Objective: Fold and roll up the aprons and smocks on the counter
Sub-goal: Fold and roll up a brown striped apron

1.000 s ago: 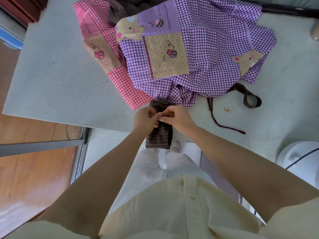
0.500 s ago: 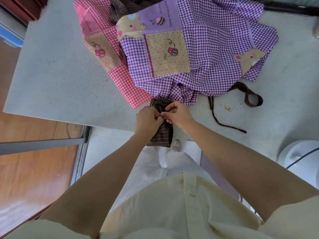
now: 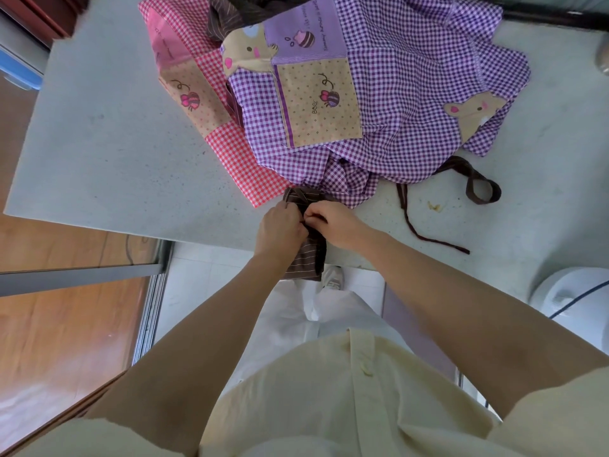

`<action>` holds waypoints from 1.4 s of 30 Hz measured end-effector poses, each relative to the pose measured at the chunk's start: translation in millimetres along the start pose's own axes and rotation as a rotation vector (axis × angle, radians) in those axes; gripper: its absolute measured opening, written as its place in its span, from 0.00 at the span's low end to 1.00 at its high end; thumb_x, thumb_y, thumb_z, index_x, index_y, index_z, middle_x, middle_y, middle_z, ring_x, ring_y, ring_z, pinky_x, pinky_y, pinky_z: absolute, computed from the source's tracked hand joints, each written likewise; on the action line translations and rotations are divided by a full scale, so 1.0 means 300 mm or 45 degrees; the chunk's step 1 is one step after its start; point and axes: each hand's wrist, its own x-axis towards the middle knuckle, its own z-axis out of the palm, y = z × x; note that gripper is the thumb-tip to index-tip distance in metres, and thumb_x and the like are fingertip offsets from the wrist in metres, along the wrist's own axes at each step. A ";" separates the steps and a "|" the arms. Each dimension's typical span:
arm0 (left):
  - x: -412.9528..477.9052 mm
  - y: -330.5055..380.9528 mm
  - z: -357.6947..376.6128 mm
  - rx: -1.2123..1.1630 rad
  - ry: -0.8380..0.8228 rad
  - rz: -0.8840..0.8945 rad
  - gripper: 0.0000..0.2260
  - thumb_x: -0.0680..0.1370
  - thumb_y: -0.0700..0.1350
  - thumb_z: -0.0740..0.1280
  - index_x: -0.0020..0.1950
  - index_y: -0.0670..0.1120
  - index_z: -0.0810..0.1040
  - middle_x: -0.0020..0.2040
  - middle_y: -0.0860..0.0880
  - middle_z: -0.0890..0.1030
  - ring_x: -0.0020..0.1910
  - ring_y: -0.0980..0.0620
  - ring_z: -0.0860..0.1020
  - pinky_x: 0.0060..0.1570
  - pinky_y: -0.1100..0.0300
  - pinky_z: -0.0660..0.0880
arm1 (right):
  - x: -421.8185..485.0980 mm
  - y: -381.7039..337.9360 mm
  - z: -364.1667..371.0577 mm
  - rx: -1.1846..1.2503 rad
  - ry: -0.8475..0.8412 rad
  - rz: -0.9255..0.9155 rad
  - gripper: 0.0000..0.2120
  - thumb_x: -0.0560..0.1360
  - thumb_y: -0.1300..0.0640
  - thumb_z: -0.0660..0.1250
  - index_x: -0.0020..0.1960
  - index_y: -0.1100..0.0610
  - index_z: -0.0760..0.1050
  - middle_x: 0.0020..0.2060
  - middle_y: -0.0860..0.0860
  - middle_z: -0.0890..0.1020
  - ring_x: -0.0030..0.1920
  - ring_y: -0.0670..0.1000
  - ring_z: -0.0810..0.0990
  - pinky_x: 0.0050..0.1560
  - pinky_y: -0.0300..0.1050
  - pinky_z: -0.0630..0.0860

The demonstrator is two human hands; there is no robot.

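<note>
A brown striped apron (image 3: 308, 258), rolled into a narrow bundle, lies at the counter's front edge with its lower end hanging over. My left hand (image 3: 280, 225) grips the bundle from the left. My right hand (image 3: 333, 222) pinches a brown strap across the top of the bundle; the fingertips of both hands meet there. Behind them a purple checked smock (image 3: 395, 94) with beige patches lies spread out over a pink checked smock (image 3: 197, 94). More brown striped cloth (image 3: 237, 14) shows at the far edge of the heap.
A loose brown strap (image 3: 474, 189) curls on the grey counter (image 3: 99, 143) to the right of the heap, next to a small yellow crumb (image 3: 435, 206). A white round appliance (image 3: 576, 298) stands at the right edge. Wooden floor lies left of the counter.
Both hands have stayed on the brown bundle, fingers shifting slightly on the strap. The bundle has barely moved.
</note>
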 end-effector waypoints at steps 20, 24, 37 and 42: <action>-0.050 -0.030 -0.012 -0.053 0.106 0.087 0.09 0.80 0.46 0.64 0.55 0.44 0.81 0.53 0.47 0.79 0.47 0.52 0.76 0.51 0.63 0.72 | -0.022 -0.027 0.013 0.577 -0.048 0.369 0.10 0.80 0.57 0.63 0.56 0.60 0.80 0.46 0.52 0.80 0.46 0.47 0.76 0.51 0.42 0.73; -0.049 -0.033 -0.016 0.007 0.134 0.182 0.08 0.80 0.46 0.65 0.53 0.44 0.81 0.55 0.48 0.78 0.51 0.52 0.72 0.54 0.61 0.72 | -0.014 -0.011 0.014 0.587 0.050 0.361 0.06 0.77 0.61 0.69 0.54 0.59 0.79 0.40 0.53 0.82 0.41 0.48 0.79 0.47 0.43 0.76; -0.035 -0.126 0.010 -0.244 -0.106 -0.146 0.15 0.77 0.54 0.68 0.58 0.46 0.74 0.61 0.47 0.75 0.55 0.50 0.75 0.50 0.61 0.71 | -0.057 0.043 0.052 -0.052 0.337 0.012 0.20 0.72 0.66 0.70 0.62 0.55 0.73 0.55 0.51 0.73 0.52 0.47 0.73 0.57 0.45 0.76; -0.012 -0.134 -0.012 -0.734 -0.514 -0.554 0.19 0.78 0.50 0.68 0.64 0.44 0.69 0.59 0.44 0.77 0.56 0.45 0.77 0.52 0.55 0.77 | -0.110 0.078 0.110 -0.624 0.098 -0.165 0.38 0.69 0.60 0.75 0.75 0.52 0.62 0.74 0.59 0.57 0.71 0.60 0.61 0.70 0.56 0.66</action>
